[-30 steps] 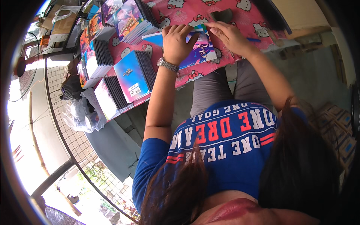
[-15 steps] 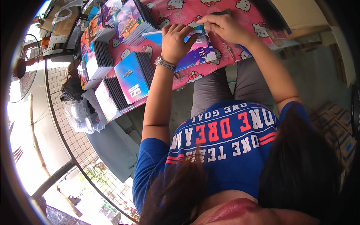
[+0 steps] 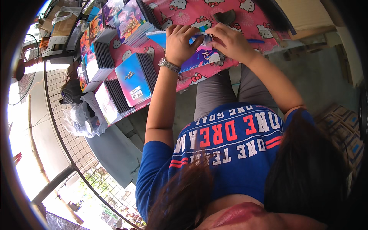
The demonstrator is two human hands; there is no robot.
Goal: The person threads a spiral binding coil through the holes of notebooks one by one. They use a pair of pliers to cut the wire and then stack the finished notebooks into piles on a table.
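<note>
Purple and blue, the notebook lies on the pink tablecloth, near its front edge. The left hand holds it with bent fingers. The right hand is narrow, at the notebook's upper right part; whether it pinches something, I cannot tell. One blue notebook stack is at left.

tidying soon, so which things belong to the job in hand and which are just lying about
Job, seemingly:
- purple notebook, left hand on it, right hand at it
- nearby notebook stacks

Apparently lying about:
- blue slim object
- plastic bag
- fan
</note>
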